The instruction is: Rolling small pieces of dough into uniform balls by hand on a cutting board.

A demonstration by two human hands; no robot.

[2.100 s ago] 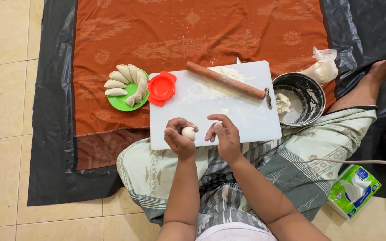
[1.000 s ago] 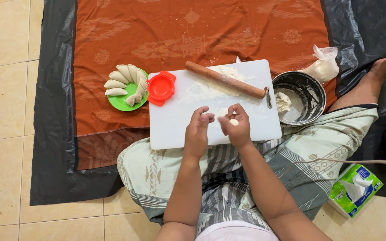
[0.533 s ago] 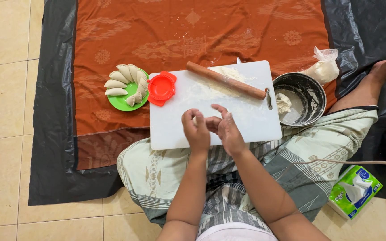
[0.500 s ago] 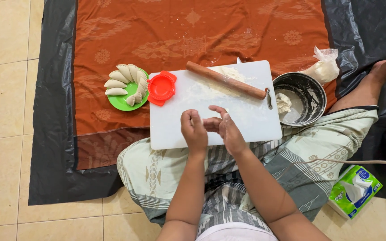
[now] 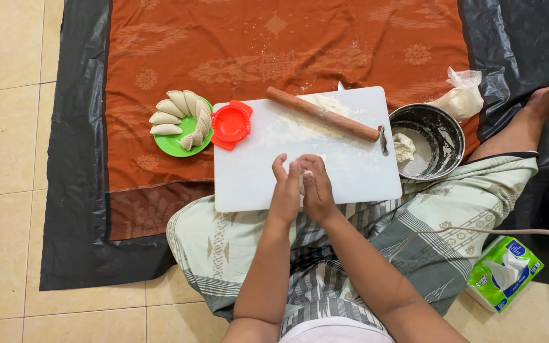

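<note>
My left hand point(image 5: 285, 188) and my right hand point(image 5: 316, 185) are pressed palm to palm over the near edge of a white cutting board point(image 5: 249, 178). A small piece of white dough point(image 5: 304, 173) shows between them, mostly hidden by the palms. A wooden rolling pin point(image 5: 323, 114) lies diagonally across the floured far part of the board. A red dumpling press point(image 5: 230, 124) rests at the board's far left corner.
A green plate point(image 5: 171, 145) holds several shaped dumplings left of the press. A metal bowl point(image 5: 440, 130) with dough stands right of the board, a plastic bag of flour point(image 5: 457, 100) behind it. A green tissue pack point(image 5: 504, 272) lies on the floor tiles at the right. An orange cloth point(image 5: 274, 44) covers black sheeting.
My hands held the dough ball apart at the board's left, then came together toward the middle. Now both palms close on the dough.
</note>
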